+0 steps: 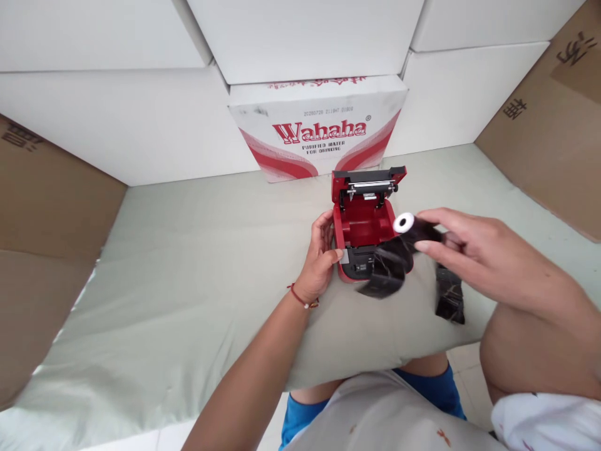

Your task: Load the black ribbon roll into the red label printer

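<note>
A small red and black thermal printer stands on the cloth with its lid raised and its red paper bay bare. My left hand grips the printer's left side, the thumb on the front corner by a grey patch. Above the printer's right edge, my right hand pinches a paper roll with a white end and a dark outside. From the roll a loose dark strip hangs down over the printer's front, blurred by motion. A crumpled black glossy piece lies on the cloth below my right hand.
Behind the printer stands a white and red Wahaha water carton against stacked white boxes. Brown cardboard boxes flank the pale green cloth, one at the left and one at the right. My legs are under the near edge.
</note>
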Motion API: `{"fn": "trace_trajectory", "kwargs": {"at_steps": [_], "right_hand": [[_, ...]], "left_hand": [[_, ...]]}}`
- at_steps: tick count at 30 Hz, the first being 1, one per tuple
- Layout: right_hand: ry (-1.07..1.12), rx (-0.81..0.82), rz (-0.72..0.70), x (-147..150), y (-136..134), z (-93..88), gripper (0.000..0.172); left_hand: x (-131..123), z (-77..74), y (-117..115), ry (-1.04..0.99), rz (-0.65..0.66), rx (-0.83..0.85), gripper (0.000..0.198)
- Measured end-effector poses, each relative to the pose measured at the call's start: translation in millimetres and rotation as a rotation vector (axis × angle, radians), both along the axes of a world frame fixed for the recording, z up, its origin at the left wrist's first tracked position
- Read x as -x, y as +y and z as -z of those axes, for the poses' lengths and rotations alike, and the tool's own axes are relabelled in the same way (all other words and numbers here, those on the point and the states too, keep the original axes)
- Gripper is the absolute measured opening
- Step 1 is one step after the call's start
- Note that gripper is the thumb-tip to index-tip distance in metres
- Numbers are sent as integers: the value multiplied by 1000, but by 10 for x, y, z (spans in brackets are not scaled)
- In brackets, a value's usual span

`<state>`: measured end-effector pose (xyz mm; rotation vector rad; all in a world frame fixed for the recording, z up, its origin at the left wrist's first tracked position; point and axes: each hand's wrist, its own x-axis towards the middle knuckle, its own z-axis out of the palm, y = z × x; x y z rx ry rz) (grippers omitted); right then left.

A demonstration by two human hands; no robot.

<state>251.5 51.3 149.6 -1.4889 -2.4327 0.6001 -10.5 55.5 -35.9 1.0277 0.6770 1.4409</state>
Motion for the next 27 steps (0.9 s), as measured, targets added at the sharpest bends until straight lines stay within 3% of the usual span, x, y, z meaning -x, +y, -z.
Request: {"fn": "trace_trajectory", "kwargs": {"at_steps": [4,8,11,15,21,27], "right_hand": [[-65,48,121,-405,-34,230,37],[-47,183,145,-439,-52,572,43],[-10,65,294,-509,-96,699,55],[-118,-124,446,-874,-110,841,50],[-243,-58,299,-1208,-60,1154,55],[-210,83,151,-1110,-20,1075,54]], "left_hand": [[15,-8,9,-4,-1,4,85],[30,-8,11,6,6,-2,84],[40,-4,3,9,4,8,83],[35,-9,-5,-13,-19,22,81],[27,-27,-1,-14,-15,20,80],[28,-30,-8,-23,-22,33,79]]}}
